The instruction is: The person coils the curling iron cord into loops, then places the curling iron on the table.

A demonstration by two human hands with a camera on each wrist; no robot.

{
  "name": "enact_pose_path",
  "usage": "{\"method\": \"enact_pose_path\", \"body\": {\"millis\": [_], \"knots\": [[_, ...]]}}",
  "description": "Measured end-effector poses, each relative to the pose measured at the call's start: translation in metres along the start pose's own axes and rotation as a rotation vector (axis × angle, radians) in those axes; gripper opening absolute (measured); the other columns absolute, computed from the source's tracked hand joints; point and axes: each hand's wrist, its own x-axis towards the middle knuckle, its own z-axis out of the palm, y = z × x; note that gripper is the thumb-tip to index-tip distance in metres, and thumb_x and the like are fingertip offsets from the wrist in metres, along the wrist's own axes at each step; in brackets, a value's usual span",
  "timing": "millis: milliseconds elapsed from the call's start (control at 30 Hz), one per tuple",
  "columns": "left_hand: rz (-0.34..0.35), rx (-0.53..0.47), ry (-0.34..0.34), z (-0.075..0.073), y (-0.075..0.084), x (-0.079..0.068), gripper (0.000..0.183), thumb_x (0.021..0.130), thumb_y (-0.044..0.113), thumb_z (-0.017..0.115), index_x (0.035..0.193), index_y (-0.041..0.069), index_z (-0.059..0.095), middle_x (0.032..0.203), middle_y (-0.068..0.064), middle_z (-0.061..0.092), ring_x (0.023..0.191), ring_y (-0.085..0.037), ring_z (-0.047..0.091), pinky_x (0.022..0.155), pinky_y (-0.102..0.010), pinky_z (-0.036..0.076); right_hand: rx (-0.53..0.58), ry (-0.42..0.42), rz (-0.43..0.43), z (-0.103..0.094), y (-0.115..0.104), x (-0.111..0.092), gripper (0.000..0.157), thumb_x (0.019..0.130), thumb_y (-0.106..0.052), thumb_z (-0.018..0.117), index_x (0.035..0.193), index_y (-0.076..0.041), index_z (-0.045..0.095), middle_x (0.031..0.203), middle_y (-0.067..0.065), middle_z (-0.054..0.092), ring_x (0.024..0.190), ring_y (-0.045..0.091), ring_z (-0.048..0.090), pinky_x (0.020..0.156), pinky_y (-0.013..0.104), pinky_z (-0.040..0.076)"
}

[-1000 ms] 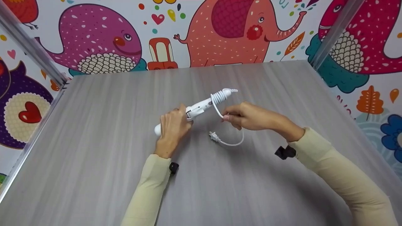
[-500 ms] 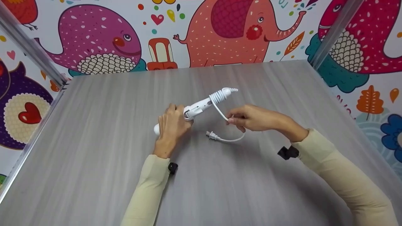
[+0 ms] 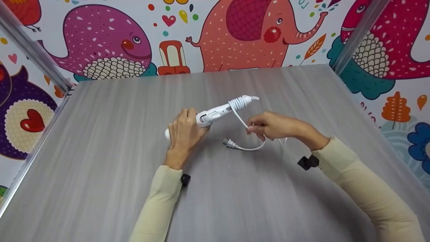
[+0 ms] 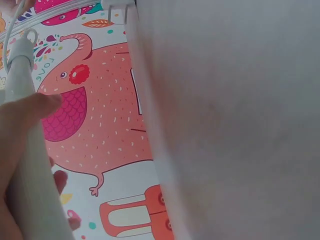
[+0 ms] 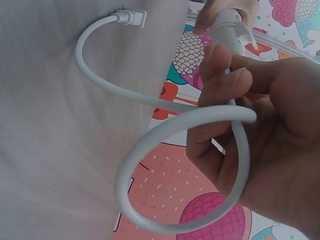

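A white curling iron (image 3: 213, 114) is held slantwise above the table, its rounded end at lower left. My left hand (image 3: 184, 131) grips it round the rounded-end half; the left wrist view shows the thumb lying across the white body (image 4: 35, 190). Several turns of white cord (image 3: 238, 103) wrap the far end of the iron. From these turns the cord runs to my right hand (image 3: 275, 126), which pinches it between thumb and fingers. Beyond the pinch the cord forms a loose loop (image 5: 122, 180) and ends in a two-pin plug (image 3: 230, 144), near the tabletop.
A grey wood-grain table (image 3: 111, 161) lies beneath both hands. Walls printed with cartoon animals (image 3: 245, 43) stand behind and at the sides, with metal posts (image 3: 359, 37) at the corners. Small black cameras (image 3: 308, 162) sit at both wrists.
My right hand has moved slightly right, still pinching the cord, and the stretch from iron to fingers is longer. The iron has shifted a little right in the left hand's grip.
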Motion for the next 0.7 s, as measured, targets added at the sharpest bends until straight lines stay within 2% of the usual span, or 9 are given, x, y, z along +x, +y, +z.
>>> {"method": "enact_pose_path", "body": {"millis": [133,267,400,600,700], "knots": [[0.045,-0.002,0.047,0.0003,-0.0003,-0.0002,0.037,0.074,0.037,0.085,0.082,0.005,0.069,0.072,-0.011,0.067,0.055,-0.026,0.061,0.049,-0.041,0.051,0.001,0.018,0.003,-0.001,0.0024,0.0002,0.016,0.103,-0.017,0.055,0.103,-0.007,0.067,0.069,0.01,0.06,0.052,0.011,0.048,0.05,0.026,0.042],[0.04,-0.018,0.051,0.0001,-0.0004,-0.0003,0.039,0.075,0.041,0.085,0.09,0.007,0.073,0.075,-0.011,0.072,0.058,-0.027,0.063,0.052,-0.041,0.052,0.006,0.027,-0.004,-0.002,0.0021,0.0003,0.015,0.103,-0.017,0.055,0.104,-0.007,0.067,0.069,0.011,0.061,0.052,0.011,0.048,0.051,0.026,0.044],[0.032,-0.024,0.007,-0.0001,0.0002,-0.0002,0.044,0.075,0.041,0.087,0.098,0.006,0.073,0.08,-0.011,0.074,0.064,-0.029,0.066,0.058,-0.042,0.054,0.0,0.028,0.007,-0.0021,0.0016,0.0011,0.015,0.103,-0.017,0.055,0.103,-0.007,0.067,0.069,0.01,0.061,0.051,0.011,0.048,0.05,0.025,0.043],[0.008,-0.041,-0.082,0.0002,0.0018,0.0004,0.034,0.076,0.02,0.082,0.102,0.003,0.068,0.088,-0.014,0.072,0.074,-0.031,0.067,0.067,-0.045,0.053,-0.023,0.021,0.029,-0.0017,0.0045,0.0035,0.018,0.104,-0.015,0.053,0.102,-0.005,0.067,0.068,0.01,0.062,0.048,0.011,0.049,0.049,0.025,0.043],[-0.002,-0.063,-0.098,-0.0003,0.0032,0.0006,0.034,0.075,0.015,0.08,0.103,0.002,0.065,0.091,-0.014,0.067,0.077,-0.032,0.067,0.069,-0.045,0.054,-0.028,0.026,0.056,-0.0024,0.0069,0.0053,0.018,0.103,-0.014,0.053,0.102,-0.003,0.068,0.068,0.01,0.063,0.049,0.012,0.05,0.049,0.025,0.044]]}}
